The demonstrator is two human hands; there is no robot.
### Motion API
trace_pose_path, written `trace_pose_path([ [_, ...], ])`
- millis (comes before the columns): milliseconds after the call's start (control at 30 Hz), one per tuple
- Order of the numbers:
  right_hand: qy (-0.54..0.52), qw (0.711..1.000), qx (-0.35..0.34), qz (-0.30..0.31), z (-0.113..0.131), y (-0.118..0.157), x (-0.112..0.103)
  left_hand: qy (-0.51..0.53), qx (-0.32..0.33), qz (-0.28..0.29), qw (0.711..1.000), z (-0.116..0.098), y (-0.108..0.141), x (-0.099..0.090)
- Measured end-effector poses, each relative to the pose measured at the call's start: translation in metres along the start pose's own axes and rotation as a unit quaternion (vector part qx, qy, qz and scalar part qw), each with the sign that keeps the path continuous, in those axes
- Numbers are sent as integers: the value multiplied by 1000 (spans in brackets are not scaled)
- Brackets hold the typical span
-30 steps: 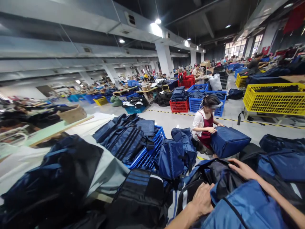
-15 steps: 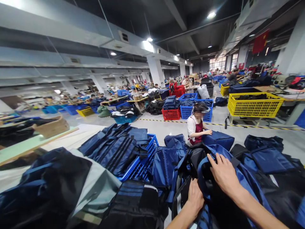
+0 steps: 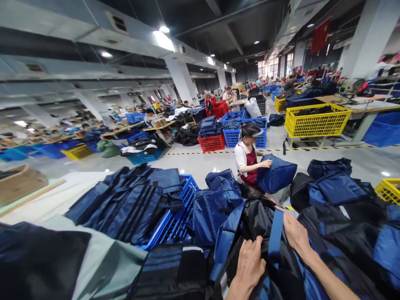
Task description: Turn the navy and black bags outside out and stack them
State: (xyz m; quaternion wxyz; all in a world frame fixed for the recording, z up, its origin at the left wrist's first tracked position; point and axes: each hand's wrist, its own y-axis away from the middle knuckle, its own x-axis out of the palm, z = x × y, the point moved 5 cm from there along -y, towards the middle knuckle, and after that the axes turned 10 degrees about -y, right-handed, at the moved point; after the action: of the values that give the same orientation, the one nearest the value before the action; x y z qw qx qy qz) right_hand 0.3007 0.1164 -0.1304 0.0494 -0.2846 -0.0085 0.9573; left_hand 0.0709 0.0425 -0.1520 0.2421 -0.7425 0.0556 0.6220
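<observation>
A black and blue bag (image 3: 258, 216) lies in front of me at the lower middle, its black inside partly showing. My left hand (image 3: 250, 263) is closed on the bag's black edge, fingers curled. To its right, my right hand (image 3: 294, 231) grips the bag's far right edge beside a wide blue strap (image 3: 276, 232); its fingertips are partly hidden behind the fabric. Just left of the bag, other blue bags (image 3: 208, 212) are piled. A black bag with blue stripes (image 3: 170, 266) lies at the bottom.
A seated person (image 3: 247, 160) ahead handles a blue bag (image 3: 276, 173). Left stands a blue crate (image 3: 187, 200) under stacked blue pieces (image 3: 134, 204). More bags (image 3: 340, 189) are heaped at right. Farther back are yellow (image 3: 317, 121) and red crates (image 3: 211, 143).
The view has shifted right. My right hand has gone from spread fingers over the bag to gripping its edge. The blue strap now stands upright, and the person's blue bag is tilted.
</observation>
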Motion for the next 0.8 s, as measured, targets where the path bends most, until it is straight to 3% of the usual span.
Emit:
trace_pose_path([
  [167,50,996,50,-60,-40,10,10,74,-13,-56,996,3,-8,-10],
  [267,83,991,93,-45,-64,10,17,125,-14,-81,989,4,-12,-12],
  [433,5,999,43,29,-93,5,46,195,-83,-120,970,14,1,10],
  [600,1,998,52,27,-117,-8,68,261,-137,-188,937,24,24,34],
  [700,13,998,53,34,-119,-10,70,286,-172,-153,930,26,36,34],
  [800,26,997,46,50,-113,-5,67,298,-214,-72,928,24,52,24],
])
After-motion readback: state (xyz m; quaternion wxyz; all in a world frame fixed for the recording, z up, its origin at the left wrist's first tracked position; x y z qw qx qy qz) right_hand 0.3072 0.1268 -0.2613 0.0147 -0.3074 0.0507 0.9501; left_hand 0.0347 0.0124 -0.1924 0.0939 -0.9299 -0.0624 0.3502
